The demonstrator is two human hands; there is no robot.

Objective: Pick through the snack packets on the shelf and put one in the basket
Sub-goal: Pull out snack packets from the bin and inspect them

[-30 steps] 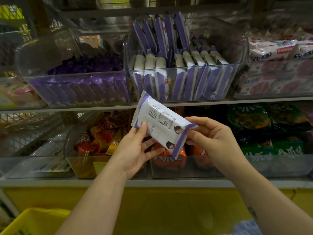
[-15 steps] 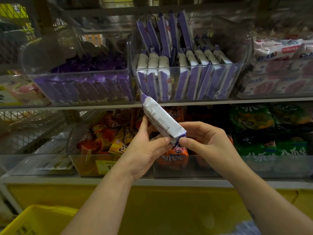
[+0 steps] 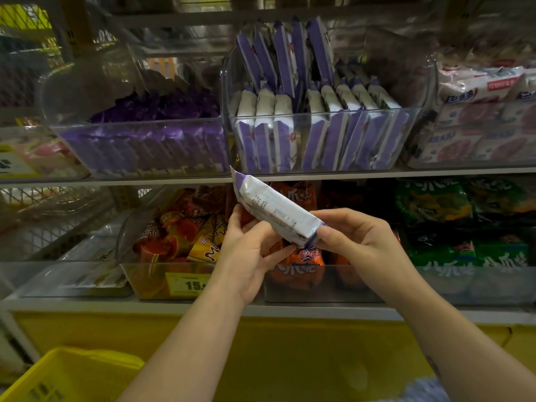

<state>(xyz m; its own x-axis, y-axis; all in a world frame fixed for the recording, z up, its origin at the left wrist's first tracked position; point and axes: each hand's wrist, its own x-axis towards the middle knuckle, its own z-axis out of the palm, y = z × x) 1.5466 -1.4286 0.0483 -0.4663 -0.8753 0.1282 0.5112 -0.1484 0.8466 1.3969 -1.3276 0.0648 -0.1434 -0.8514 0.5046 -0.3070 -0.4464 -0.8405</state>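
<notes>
Cradled the tilted packet (image 3: pixel 278 211) from beneath with curled fingers of the left hand (image 3: pixel 246 253); pinched its lower end with right hand (image 3: pixel 359 242) fingertips, well above the basket (image 3: pixel 66 375).

The white-and-purple film snack packet (image 3: pixel 278 213) looks like thin glossy plastic, creased and catching light along its top face. The clear rectangular plastic bin (image 3: pixel 319 161) of matching packets above it is smooth and reflective, and the grey shelf edge (image 3: pixel 145 181) under it looks smooth and dull. The yellow moulded-plastic basket (image 3: pixel 72 372) at lower left looks matt.
</notes>
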